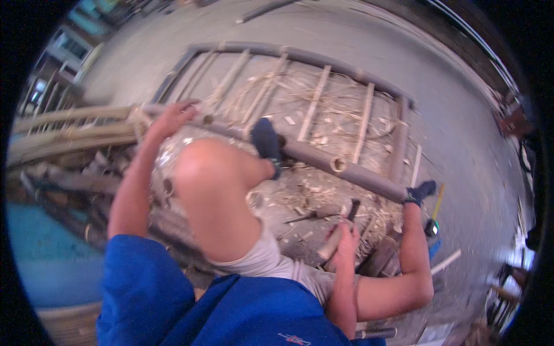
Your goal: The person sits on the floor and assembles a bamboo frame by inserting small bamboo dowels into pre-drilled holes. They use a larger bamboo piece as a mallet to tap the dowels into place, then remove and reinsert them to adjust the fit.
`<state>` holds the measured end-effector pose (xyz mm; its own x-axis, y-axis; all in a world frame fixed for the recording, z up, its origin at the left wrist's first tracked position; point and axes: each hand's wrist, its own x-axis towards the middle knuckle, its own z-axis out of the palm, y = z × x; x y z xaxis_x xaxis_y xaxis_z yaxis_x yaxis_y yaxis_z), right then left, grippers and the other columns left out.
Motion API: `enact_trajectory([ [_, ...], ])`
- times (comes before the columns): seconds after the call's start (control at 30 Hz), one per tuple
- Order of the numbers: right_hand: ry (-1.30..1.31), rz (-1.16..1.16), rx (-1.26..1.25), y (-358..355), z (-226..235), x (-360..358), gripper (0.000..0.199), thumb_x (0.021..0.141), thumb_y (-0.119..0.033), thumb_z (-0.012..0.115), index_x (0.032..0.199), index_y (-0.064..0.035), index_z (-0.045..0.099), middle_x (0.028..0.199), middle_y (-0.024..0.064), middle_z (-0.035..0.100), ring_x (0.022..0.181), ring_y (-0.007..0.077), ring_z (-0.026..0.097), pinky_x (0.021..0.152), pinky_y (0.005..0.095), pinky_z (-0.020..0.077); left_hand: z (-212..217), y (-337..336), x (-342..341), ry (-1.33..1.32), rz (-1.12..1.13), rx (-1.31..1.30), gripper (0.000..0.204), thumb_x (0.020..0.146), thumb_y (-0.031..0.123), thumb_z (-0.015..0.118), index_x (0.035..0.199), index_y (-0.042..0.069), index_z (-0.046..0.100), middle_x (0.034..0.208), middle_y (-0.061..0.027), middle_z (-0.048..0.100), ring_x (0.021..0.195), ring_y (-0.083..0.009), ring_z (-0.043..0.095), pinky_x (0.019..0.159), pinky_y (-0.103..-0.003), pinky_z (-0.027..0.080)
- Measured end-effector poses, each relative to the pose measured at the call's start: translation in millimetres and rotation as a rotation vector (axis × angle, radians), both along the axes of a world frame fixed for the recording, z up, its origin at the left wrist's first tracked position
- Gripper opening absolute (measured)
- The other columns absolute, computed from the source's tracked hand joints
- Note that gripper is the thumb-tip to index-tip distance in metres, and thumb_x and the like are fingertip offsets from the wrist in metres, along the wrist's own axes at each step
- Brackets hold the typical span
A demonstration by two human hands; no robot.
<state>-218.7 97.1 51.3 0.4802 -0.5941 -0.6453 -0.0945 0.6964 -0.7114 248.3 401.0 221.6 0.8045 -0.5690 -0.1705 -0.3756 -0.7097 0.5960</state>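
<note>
My left hand (178, 117) lies at the near rail's left part, fingers stretched out and slightly blurred, not wrapped round anything. That rail is a thick brown bamboo pole (311, 156) of a ladder-like frame with thin pale slats (316, 104) across it. Lower right, my right hand (346, 237) is closed round a hammer; the dark hammer head (354, 207) sticks up past my fingers. Beside it on the floor is a pointed tool with a wooden handle (326, 213). My left foot (266, 141) presses on the rail, and my right foot (421, 193) is by its right end.
Wood shavings and chips (314, 193) litter the floor inside and before the frame. Bundled bamboo poles (75, 130) are stacked at the left. A yellow tape measure (432, 227) lies extended at the right, near a loose slat (446, 260). Another dark pole (265, 10) lies far off.
</note>
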Motion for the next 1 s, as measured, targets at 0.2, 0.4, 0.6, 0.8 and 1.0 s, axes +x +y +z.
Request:
enact_trajectory([
  [0.2,0.111,0.121,-0.105,4.3,4.2,-1.6,0.012,0.095,-0.016,0.065,0.103,-0.0103,0.059,0.071,0.0041,0.060,0.053,0.0183,0.060,0.048,0.0336,0.0502,-80.9,106.0,-121.6,0.089,0.545,-0.233,0.058,0.097,0.042,0.064,0.135,-0.002,0.062,0.111,-0.0153,0.073,0.103,-0.0223,0.068,0.092,-0.038,0.052],
  [0.4,0.168,0.181,-0.126,9.0,-7.5,0.6,0.014,0.094,-0.020,0.069,0.096,-0.0099,0.058,0.070,0.0029,0.059,0.053,0.0182,0.057,0.047,0.0344,0.0473,-151.3,186.5,-176.2,-0.118,1.052,-0.400,0.058,0.097,0.029,0.069,0.144,-0.001,0.053,0.127,-0.0246,0.066,0.116,-0.0295,0.065,0.100,-0.040,0.050],
  [0.6,0.342,0.225,-0.242,15.2,-23.7,1.1,0.018,0.093,-0.018,0.069,0.102,-0.0027,0.064,0.076,0.0045,0.061,0.065,0.0146,0.055,0.055,0.0356,0.0453,-207.3,227.7,-170.6,0.019,1.093,-0.472,0.079,0.094,0.025,0.074,0.155,-0.005,0.033,0.134,-0.0217,0.059,0.112,-0.0257,0.061,0.095,-0.036,0.049],
  [0.8,0.400,0.308,-0.502,16.9,-19.9,-0.5,0.030,0.090,-0.023,0.069,0.109,-0.0004,0.065,0.074,0.0103,0.066,0.059,0.0208,0.064,0.057,0.0385,0.0524,-228.1,219.4,-142.8,-0.243,0.979,-0.247,0.085,0.089,0.031,0.077,0.153,-0.008,0.036,0.149,-0.0309,0.047,0.134,-0.0385,0.051,0.114,-0.045,0.039],
  [1.0,0.599,0.491,-0.842,13.6,-28.0,-1.1,0.051,0.087,-0.038,0.068,0.117,0.0027,0.063,0.091,0.0262,0.070,0.087,0.0414,0.070,0.080,0.0476,0.0551,-212.3,204.4,-139.8,-0.225,0.896,-0.472,0.093,0.090,0.038,0.078,0.156,-0.003,0.028,0.147,-0.0340,0.045,0.120,-0.0400,0.062,0.095,-0.048,0.058],
])
